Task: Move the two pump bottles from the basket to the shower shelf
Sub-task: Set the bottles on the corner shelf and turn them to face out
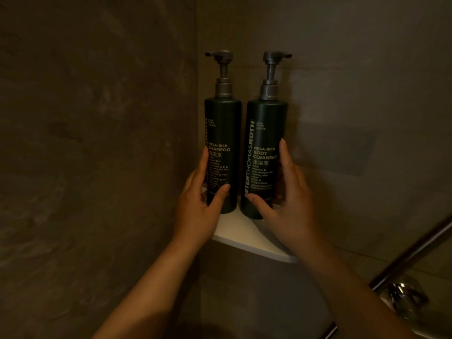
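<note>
Two dark green pump bottles with grey pumps stand upright side by side on a white corner shower shelf (241,237). The shampoo bottle (223,133) is on the left, its nozzle pointing left. The body cleanser bottle (266,133) is on the right, its nozzle pointing right. My left hand (198,206) wraps the lower part of the shampoo bottle, thumb in front and fingers behind. My right hand (287,206) grips the lower part of the body cleanser the same way. The basket is out of view.
Dark stone-look tiled walls meet in the corner behind the shelf. A metal shower hose or rail (415,250) runs diagonally at the lower right, with a chrome fitting (403,297) below it.
</note>
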The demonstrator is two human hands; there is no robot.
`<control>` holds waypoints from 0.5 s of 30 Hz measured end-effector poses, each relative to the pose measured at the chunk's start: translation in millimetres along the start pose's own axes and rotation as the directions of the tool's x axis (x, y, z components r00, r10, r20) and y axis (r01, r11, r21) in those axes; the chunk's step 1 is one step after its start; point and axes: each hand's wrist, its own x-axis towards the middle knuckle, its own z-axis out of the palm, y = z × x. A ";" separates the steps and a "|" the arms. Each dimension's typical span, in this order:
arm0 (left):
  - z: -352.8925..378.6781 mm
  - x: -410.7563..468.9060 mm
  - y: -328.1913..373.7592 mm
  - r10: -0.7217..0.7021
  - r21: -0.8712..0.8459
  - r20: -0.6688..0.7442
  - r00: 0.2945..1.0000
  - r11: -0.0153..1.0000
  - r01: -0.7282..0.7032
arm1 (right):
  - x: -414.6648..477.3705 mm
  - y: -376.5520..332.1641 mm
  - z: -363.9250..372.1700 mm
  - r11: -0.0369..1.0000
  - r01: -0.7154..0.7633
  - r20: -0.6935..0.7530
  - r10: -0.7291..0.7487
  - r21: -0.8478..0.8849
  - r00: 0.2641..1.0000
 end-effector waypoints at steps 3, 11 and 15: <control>-0.2 -0.1 0.0 -0.004 -0.013 0.002 1.000 1.000 0.004 | -1.2 -0.7 -0.2 1.000 -0.004 -0.005 0.004 -0.013 1.000; -1.9 3.0 13.9 -0.027 -0.138 -0.019 0.999 0.990 0.024 | 0.6 -4.6 -4.7 1.000 0.004 0.023 -0.004 0.016 1.000; -2.1 6.8 20.1 -0.023 -0.176 -0.029 0.999 0.984 0.018 | 2.3 -2.0 -5.3 1.000 0.019 0.018 -0.019 -0.022 1.000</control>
